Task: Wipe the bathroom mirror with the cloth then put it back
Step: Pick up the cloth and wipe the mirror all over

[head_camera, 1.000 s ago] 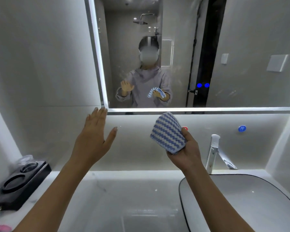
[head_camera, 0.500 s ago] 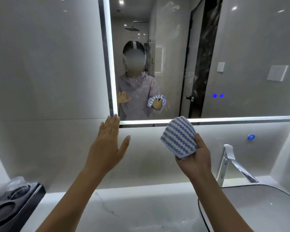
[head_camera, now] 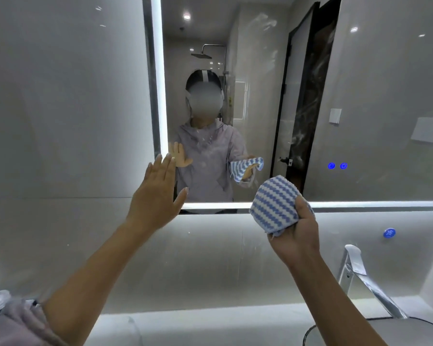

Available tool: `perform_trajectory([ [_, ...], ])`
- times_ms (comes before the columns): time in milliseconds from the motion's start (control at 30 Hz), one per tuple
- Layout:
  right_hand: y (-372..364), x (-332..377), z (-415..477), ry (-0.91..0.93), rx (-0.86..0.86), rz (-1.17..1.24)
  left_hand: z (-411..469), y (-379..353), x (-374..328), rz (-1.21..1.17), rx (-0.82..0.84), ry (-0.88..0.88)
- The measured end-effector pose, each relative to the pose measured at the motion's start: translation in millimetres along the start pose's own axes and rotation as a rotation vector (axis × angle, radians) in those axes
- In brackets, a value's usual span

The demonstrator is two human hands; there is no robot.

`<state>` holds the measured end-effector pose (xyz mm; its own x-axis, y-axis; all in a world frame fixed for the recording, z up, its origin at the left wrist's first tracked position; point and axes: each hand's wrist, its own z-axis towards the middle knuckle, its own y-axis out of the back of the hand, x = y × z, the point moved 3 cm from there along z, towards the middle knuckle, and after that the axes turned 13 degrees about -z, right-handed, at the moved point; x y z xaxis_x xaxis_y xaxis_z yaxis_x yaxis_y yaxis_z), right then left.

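The bathroom mirror (head_camera: 360,83) has a lit strip along its left and bottom edges and fills the upper right of the view. It reflects a person holding the cloth. My right hand (head_camera: 296,236) is shut on a bunched blue-and-white striped cloth (head_camera: 275,204), held up at the mirror's bottom edge; whether it touches the glass is unclear. My left hand (head_camera: 158,196) is raised flat with fingers apart at the mirror's lower left corner, holding nothing.
A chrome faucet (head_camera: 360,278) stands at the lower right over a dark-rimmed basin (head_camera: 308,333). Two blue lit buttons (head_camera: 337,166) glow on the mirror. A blue round tag (head_camera: 389,233) sits on the wall. A white countertop (head_camera: 198,328) runs below.
Both hands have risen toward the mirror and the view has tilted up and moved closer. The black holder at the lower left has dropped out of view.
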<state>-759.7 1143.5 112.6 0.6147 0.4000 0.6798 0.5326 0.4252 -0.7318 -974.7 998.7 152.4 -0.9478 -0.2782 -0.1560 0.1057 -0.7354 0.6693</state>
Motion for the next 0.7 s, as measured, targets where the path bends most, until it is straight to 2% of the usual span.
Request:
perform_trajectory([
  [200, 1, -9, 30, -0.037, 0.031, -0.037, 45, -27, 22, 0.109, -0.013, 0.056],
  [333, -11, -12, 49, 0.007, 0.024, -0.098, 56, -46, 36, 0.12, 0.026, 0.091],
  [700, -94, 15, 76, 0.449, 0.056, -0.505, 60, -64, 56, 0.17, 0.023, 0.004],
])
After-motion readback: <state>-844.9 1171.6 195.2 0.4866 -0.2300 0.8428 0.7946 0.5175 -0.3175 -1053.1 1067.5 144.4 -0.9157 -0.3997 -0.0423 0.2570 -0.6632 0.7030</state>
